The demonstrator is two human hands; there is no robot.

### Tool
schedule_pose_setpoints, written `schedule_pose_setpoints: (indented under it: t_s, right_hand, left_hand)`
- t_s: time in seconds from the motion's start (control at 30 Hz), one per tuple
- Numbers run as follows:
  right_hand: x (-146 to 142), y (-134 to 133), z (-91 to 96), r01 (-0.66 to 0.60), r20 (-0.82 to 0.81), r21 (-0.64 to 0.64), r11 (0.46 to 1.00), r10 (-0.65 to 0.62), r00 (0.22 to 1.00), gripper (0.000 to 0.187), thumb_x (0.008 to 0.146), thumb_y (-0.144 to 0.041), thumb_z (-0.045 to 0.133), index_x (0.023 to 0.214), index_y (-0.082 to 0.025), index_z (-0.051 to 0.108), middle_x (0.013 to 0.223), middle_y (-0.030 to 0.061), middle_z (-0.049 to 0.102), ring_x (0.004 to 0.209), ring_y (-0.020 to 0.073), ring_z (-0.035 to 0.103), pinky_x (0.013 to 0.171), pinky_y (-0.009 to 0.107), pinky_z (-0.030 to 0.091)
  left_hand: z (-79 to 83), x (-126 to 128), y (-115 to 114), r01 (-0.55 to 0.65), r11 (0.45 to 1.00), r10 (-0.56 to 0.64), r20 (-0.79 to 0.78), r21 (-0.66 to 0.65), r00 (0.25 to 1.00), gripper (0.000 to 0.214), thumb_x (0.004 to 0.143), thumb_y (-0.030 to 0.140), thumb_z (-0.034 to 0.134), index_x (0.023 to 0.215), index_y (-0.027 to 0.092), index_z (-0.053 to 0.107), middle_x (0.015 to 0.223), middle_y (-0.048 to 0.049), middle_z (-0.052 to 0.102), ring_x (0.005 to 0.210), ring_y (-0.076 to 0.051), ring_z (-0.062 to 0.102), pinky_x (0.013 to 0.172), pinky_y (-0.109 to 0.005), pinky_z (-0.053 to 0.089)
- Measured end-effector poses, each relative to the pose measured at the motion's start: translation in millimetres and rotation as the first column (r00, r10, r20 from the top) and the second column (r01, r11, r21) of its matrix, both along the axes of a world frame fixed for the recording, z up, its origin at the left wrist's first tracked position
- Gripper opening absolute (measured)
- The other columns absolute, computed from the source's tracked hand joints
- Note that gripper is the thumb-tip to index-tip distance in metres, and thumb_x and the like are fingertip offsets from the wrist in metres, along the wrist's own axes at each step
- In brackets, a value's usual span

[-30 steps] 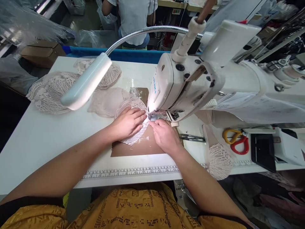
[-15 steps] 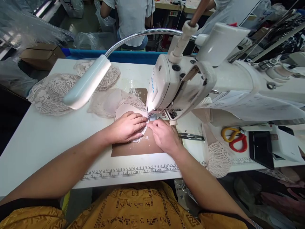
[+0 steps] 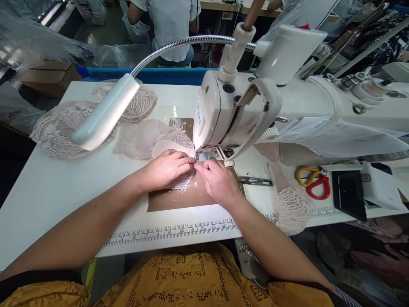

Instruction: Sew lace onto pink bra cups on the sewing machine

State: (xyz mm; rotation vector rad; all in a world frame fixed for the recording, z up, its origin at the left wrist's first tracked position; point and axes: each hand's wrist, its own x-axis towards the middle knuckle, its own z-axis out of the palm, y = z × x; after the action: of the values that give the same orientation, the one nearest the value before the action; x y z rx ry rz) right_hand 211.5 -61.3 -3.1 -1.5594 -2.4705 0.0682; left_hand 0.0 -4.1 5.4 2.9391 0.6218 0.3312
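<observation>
A pale pink lace bra cup (image 3: 160, 148) lies under the head of a white sewing machine (image 3: 212, 115), its edge at the needle area. My left hand (image 3: 171, 168) rests over the cup, fingertips closed on its edge just left of the presser foot. Close beside it, my right hand (image 3: 219, 179) pinches the same edge between thumb and forefinger, in front of the foot. The fingers partly hide the seam. Beneath both hands is a brown sheet (image 3: 182, 200) on the white table (image 3: 128, 170).
Lace pieces (image 3: 60, 132) are piled at left under a lamp (image 3: 105, 113) on a bendy neck. To the right lie black thread snips (image 3: 255, 181), a lace piece (image 3: 290, 209), red and yellow scissors (image 3: 315, 181) and a dark phone-like device (image 3: 348, 194). A person (image 3: 171, 25) sits beyond the table.
The whole view has shifted slightly left. Both hands stay by the needle on the bra cup; the lace edge beneath my left hand lies a little differently.
</observation>
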Motion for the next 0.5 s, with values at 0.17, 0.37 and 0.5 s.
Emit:
schedule_pose_setpoints:
  t_s: [0.17, 0.37, 0.5]
  right_hand:
    - [2.3, -0.4, -0.1, -0.025, -0.009, 0.005, 1.000, 0.025, 1.000, 0.042, 0.087, -0.006, 0.044, 0.117, -0.023, 0.068, 0.090, 0.0055, 0.063, 0.074, 0.0182, 0.048, 0.062, 0.031, 0.031]
    - [3.9, -1.0, 2.0, -0.098, -0.036, -0.021, 0.995, 0.097, 0.995, 0.040, 0.084, -0.005, 0.046, 0.110, -0.023, 0.071, 0.090, 0.0046, 0.061, 0.076, 0.0174, 0.046, 0.061, 0.029, 0.029]
    - [4.5, -0.8, 2.1, -0.109, -0.039, -0.039, 0.993, 0.108, 0.993, 0.039, 0.083, -0.004, 0.046, 0.107, -0.023, 0.071, 0.090, 0.0042, 0.060, 0.074, 0.0167, 0.044, 0.061, 0.029, 0.028]
  left_hand:
    - [0.8, -1.5, -1.4, -0.029, 0.998, 0.031, 0.056, -0.047, 0.998, 0.021, 0.098, 0.027, 0.047, 0.106, 0.016, 0.063, 0.118, -0.0113, 0.067, 0.106, -0.023, 0.060, 0.091, -0.038, 0.047]
    - [0.2, 0.5, -3.6, -0.103, 0.995, 0.103, 0.076, -0.008, 0.992, 0.024, 0.096, 0.032, 0.049, 0.096, 0.014, 0.065, 0.089, -0.0096, 0.064, 0.079, -0.021, 0.056, 0.071, -0.033, 0.044]
    - [-2.8, 4.7, -3.5, -0.157, 0.987, 0.153, 0.088, 0.034, 0.984, 0.028, 0.097, 0.026, 0.045, 0.078, 0.015, 0.063, 0.074, -0.0067, 0.059, 0.069, -0.018, 0.051, 0.064, -0.032, 0.040]
